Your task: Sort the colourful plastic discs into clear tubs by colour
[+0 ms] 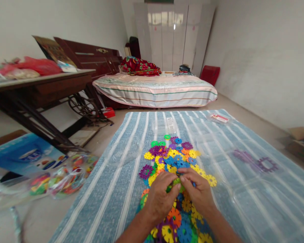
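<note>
Over a heap of notched plastic discs (184, 231) in yellow, blue, orange, green and purple, my two hands meet. My left hand (161, 193) has its fingers closed on a green notched disc (176, 182), thumb pressed against the near side. Beside it my right hand (196, 189) pinches at the same spot; a bit of blue shows by its fingers, and whether that is a separate disc I cannot make out. A purple square-toothed piece (146, 171) lies left of my hands. Yellow discs (211, 180) lie just beyond my right hand.
A striped blue cloth (108, 202) covers the table. Clear plastic containers (268, 206) lie to the right, near purple pieces (267, 164). A clear box (164, 126) and a small red-white card (219, 118) lie at the far side. Bags of colourful pieces (66, 180) are at left.
</note>
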Demonstrator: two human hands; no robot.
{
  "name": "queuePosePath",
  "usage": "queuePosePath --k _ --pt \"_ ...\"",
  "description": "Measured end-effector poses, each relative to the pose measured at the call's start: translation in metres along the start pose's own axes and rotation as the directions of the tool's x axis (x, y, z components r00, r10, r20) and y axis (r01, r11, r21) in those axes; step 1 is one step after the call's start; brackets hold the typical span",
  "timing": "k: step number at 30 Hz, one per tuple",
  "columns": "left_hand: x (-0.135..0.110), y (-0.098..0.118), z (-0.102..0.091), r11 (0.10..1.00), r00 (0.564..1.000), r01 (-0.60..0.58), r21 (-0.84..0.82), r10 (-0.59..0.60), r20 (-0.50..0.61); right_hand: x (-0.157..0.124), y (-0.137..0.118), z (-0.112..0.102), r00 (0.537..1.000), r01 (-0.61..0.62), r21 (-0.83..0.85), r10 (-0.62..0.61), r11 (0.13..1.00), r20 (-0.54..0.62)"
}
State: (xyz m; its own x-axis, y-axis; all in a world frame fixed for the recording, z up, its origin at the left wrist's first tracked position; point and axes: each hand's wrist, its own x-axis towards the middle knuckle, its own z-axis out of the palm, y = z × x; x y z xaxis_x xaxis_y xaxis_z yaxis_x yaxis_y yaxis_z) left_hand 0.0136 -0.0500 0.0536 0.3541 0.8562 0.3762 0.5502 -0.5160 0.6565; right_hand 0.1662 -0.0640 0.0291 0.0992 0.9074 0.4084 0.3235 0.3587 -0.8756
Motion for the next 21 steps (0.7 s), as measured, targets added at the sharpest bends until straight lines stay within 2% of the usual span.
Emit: queuePosePath --k 3,6,7,10,12,15,18,21 --pt "0.002 0.009 -0.003 0.997 0.995 0.078 -0.029 -0.076 0.072 -0.003 0.000 0.001 1.000 0.010 0.034 -0.011 0.999 0.018" --pt "0.011 0.004 -0.018 0.995 0.992 0.103 -0.010 -0.102 0.079 -0.004 0.004 -0.003 0.999 0.019 -0.004 -0.019 1.000 -0.033" --pt "0.016 0.000 -0.027 0.994 0.992 0.111 0.018 -0.112 0.063 -0.003 0.007 -0.006 0.998 0.016 -0.032 -0.018 0.999 -0.065" --pt "0.039 -0.023 -0.065 0.966 0.984 0.174 0.193 -0.161 -0.080 -0.001 0.018 -0.018 0.988 -0.012 -0.129 -0.008 0.992 -0.155" --pt "0.058 -0.042 -0.092 0.882 0.967 0.254 0.396 -0.217 -0.137 0.001 0.026 -0.025 0.980 -0.037 -0.174 0.001 0.984 -0.201" --pt "0.085 -0.072 -0.122 0.631 0.919 0.340 0.697 -0.379 -0.106 0.003 0.033 -0.031 0.969 -0.061 -0.202 0.010 0.977 -0.245" --pt "0.105 -0.097 -0.133 0.572 0.887 0.346 0.744 -0.457 -0.062 0.004 0.036 -0.032 0.967 -0.076 -0.215 0.019 0.974 -0.254" --pt "0.115 -0.116 -0.132 0.573 0.861 0.330 0.750 -0.509 0.010 0.004 0.039 -0.032 0.969 -0.092 -0.232 0.033 0.968 -0.244"
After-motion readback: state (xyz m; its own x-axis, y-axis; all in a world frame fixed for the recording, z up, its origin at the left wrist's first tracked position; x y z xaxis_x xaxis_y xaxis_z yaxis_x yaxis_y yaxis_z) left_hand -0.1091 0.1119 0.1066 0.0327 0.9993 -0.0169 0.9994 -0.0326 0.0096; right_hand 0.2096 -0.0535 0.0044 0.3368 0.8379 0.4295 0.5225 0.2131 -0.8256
